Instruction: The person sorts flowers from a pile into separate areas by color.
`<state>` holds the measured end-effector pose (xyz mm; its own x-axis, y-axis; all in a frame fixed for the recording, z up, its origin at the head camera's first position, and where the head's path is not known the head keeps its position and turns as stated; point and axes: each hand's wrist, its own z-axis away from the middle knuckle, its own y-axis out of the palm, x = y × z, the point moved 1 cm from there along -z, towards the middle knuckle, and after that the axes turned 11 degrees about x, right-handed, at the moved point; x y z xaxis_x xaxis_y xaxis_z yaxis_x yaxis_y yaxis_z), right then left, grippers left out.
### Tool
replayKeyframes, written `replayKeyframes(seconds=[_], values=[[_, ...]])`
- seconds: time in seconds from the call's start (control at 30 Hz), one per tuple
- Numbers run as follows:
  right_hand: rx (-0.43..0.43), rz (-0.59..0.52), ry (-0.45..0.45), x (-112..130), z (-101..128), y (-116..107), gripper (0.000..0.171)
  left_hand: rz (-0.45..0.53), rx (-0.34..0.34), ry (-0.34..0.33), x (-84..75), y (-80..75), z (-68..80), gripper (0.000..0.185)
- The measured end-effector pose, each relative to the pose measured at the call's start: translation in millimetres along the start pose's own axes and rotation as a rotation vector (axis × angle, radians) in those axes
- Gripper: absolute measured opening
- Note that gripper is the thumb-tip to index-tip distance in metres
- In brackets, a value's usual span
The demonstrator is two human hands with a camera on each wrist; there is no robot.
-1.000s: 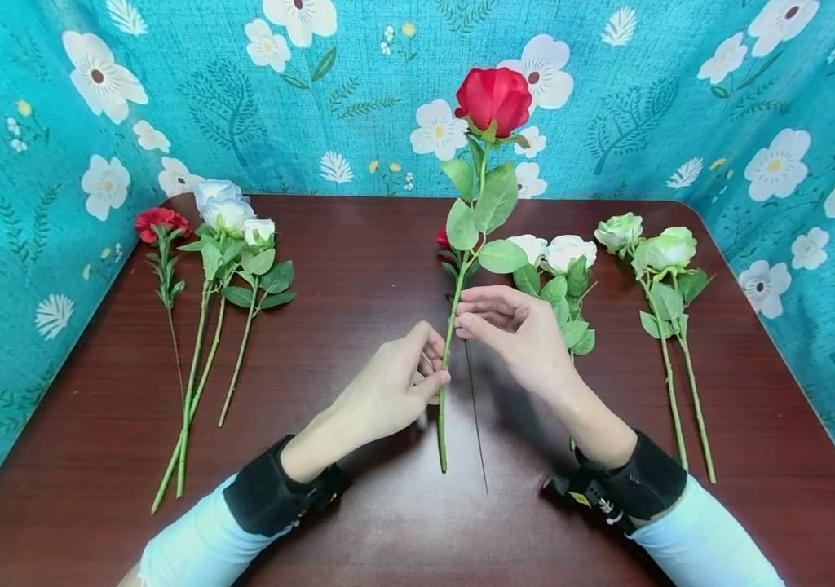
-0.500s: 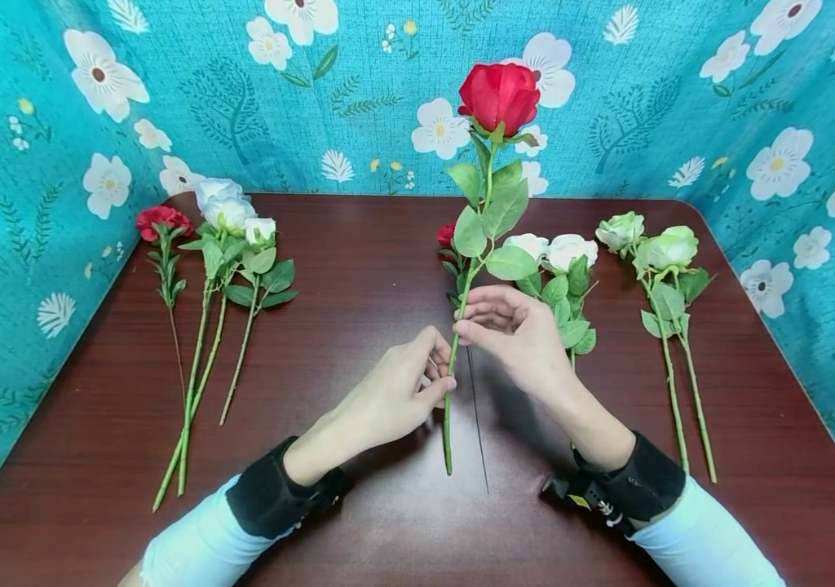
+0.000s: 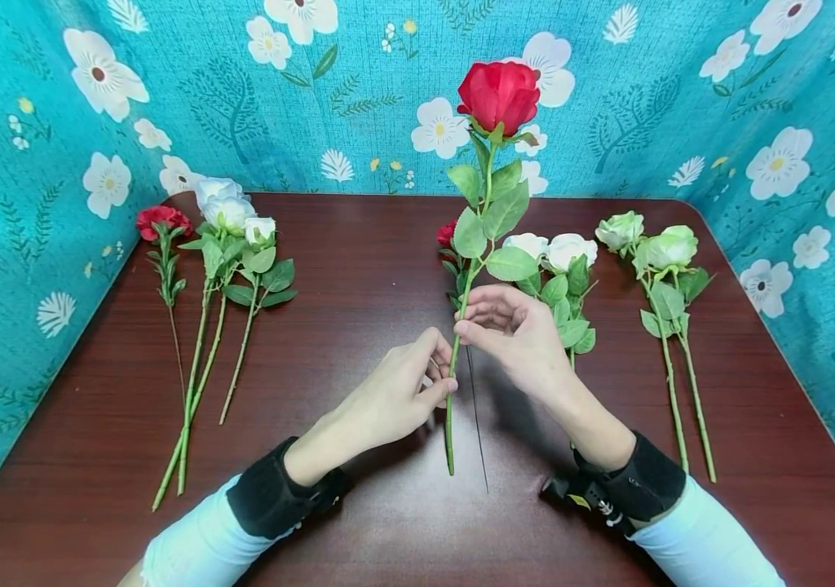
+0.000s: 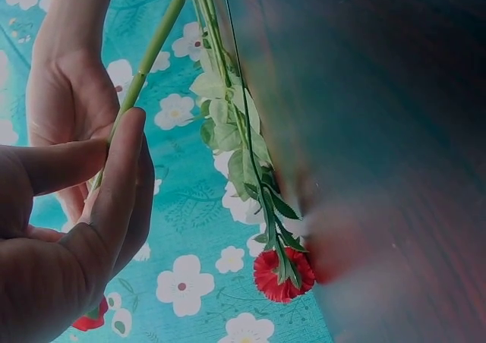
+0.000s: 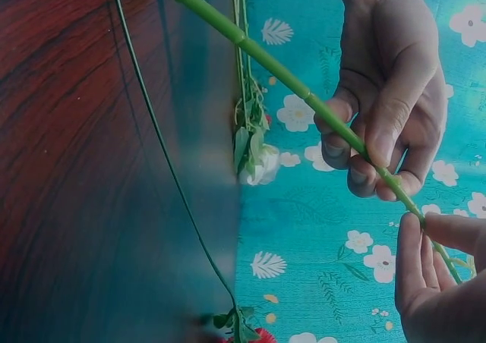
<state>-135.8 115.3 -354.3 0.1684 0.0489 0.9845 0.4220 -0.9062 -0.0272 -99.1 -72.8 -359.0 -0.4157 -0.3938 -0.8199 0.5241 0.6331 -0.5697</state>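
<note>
A red rose with green leaves stands upright over the middle of the table. Its green stem reaches down almost to the tabletop. My left hand pinches the stem low down between thumb and fingers. My right hand pinches it a little higher, just under the lowest leaves. In the left wrist view my left hand's fingertips close on the stem. In the right wrist view my right hand grips the stem below the left hand.
A red carnation and white roses lie at the table's left. Behind my hands lie a small red flower on a thin dark stem and white roses. Pale green roses lie right. Turquoise floral cloth walls the brown table.
The rose has shifted slightly to the right and turned a little on its stem, so the leaves face differently. Both hands keep their pinch and have moved a little with it.
</note>
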Motion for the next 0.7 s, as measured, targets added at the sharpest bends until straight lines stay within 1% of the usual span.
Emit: replayKeyframes(seconds=[0.3,0.53,0.7], values=[[0.0,0.003,-0.011,2.0,-0.1,-0.5,0.03,-0.005,0.002,0.005,1.5,0.6,-0.2,0.02],[-0.003,-0.002,-0.021,3.1,0.4,-0.8,0.034,-0.006,0.014,0.007,1.9,0.6,-1.1,0.02],[-0.01,0.006,-0.019,2.4,0.2,-2.0,0.033,0.003,0.02,0.022,0.7,0.1,-1.1,0.021]])
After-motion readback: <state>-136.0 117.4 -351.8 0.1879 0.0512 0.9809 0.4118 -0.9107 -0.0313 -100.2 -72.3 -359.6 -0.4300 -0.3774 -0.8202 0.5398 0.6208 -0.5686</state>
